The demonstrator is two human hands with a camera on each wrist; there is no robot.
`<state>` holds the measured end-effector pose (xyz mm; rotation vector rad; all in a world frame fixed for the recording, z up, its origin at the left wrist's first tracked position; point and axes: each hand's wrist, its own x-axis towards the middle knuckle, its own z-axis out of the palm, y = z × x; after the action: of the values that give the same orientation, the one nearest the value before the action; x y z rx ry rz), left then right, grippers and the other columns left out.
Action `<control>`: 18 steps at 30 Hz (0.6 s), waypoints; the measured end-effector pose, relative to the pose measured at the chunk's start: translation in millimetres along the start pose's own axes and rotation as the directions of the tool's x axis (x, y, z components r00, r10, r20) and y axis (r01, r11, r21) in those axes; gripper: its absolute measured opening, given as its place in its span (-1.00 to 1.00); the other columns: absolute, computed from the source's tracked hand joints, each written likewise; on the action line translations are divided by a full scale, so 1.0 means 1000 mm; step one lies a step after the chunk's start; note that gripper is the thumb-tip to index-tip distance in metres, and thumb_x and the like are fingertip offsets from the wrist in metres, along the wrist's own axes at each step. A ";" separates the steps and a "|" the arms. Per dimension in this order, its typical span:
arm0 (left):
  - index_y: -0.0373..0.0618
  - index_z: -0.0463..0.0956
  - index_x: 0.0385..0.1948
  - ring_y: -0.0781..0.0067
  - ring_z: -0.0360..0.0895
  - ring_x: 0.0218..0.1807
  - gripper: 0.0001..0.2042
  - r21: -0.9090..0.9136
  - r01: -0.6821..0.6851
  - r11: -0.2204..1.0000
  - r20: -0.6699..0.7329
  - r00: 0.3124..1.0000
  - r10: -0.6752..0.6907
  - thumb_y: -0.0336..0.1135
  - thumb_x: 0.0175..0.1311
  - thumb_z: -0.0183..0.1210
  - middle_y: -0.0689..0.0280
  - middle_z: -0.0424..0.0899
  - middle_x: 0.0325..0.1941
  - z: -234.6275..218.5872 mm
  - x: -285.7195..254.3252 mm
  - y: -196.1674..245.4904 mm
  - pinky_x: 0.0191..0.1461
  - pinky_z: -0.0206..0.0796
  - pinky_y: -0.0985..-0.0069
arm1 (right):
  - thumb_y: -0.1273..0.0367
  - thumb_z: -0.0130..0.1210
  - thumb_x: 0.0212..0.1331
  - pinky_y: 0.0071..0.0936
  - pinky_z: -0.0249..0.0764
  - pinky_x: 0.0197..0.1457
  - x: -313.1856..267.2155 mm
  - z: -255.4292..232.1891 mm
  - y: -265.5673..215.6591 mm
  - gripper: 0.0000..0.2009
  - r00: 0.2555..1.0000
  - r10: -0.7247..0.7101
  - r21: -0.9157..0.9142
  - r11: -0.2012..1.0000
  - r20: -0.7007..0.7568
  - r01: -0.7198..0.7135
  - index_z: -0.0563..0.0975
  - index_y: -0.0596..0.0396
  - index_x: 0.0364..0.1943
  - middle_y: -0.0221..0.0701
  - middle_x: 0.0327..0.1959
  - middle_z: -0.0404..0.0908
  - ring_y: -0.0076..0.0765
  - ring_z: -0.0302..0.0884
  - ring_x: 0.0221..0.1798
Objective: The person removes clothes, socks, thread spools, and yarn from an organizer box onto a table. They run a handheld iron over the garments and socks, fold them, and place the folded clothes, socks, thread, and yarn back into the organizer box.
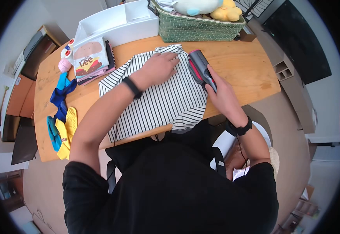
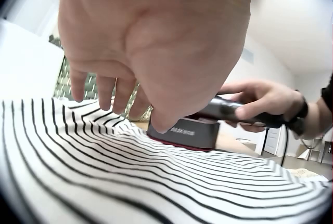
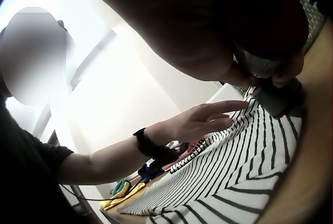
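Note:
A black-and-white striped shirt (image 1: 150, 107) is spread on the wooden table, its fabric rippled in the left wrist view. My right hand (image 1: 225, 97) grips the handle of a dark grey handheld garment steamer (image 1: 199, 62) with a pink-red edge. The steamer's head (image 2: 183, 133) is at the shirt's right edge, close to the cloth. My left hand (image 1: 160, 69) reaches over the upper part of the shirt, its fingers extended toward the steamer. In the left wrist view, the fingertips hang close over the stripes and the palm covers part of the steamer.
Folded clothes (image 1: 90, 58) are stacked at the table's left, beside small bottles and a pink ball (image 1: 64, 65). Blue and yellow socks (image 1: 66, 128) lie along the left edge. Behind stand a white bin (image 1: 117, 29) and a green woven basket (image 1: 201, 29) with plush toys.

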<state>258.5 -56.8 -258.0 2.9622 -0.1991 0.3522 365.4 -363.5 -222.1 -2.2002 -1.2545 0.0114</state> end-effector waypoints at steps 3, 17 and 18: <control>-0.12 0.50 0.61 -0.05 0.43 0.74 -0.43 0.010 0.038 0.999 0.068 0.997 -0.038 -0.05 0.72 0.19 0.03 0.48 0.76 0.042 0.035 -0.024 0.79 0.27 0.02 | 0.44 0.30 0.52 0.15 0.61 0.19 -0.005 -0.004 0.001 -0.27 0.999 0.029 0.010 1.000 0.017 -0.029 0.36 0.00 0.76 0.17 -0.06 0.70 0.43 0.72 0.04; 0.03 0.34 0.75 -0.11 0.28 0.83 -0.38 0.053 0.085 0.995 0.145 0.985 -0.092 0.07 0.82 0.04 0.04 0.34 0.85 0.051 0.038 -0.028 0.88 0.12 -0.01 | 0.45 0.29 0.54 0.10 0.63 0.11 -0.047 -0.021 -0.007 -0.22 0.993 0.060 0.010 0.998 0.104 -0.061 0.29 -0.10 0.81 0.07 -0.06 0.67 0.37 0.70 -0.01; 0.03 0.35 0.75 -0.10 0.28 0.84 -0.38 0.056 0.089 0.994 0.147 0.984 -0.097 0.07 0.82 0.04 0.04 0.35 0.85 0.048 0.038 -0.027 0.88 0.12 -0.01 | 0.45 0.29 0.54 0.10 0.63 0.11 -0.053 -0.023 -0.007 -0.22 0.993 0.064 0.012 0.998 0.103 -0.065 0.29 -0.10 0.81 0.07 -0.06 0.67 0.37 0.70 -0.01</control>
<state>310.3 -42.3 -298.5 3.0350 -0.0693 0.1252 337.1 -414.3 -214.2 -2.2513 -1.2332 0.1607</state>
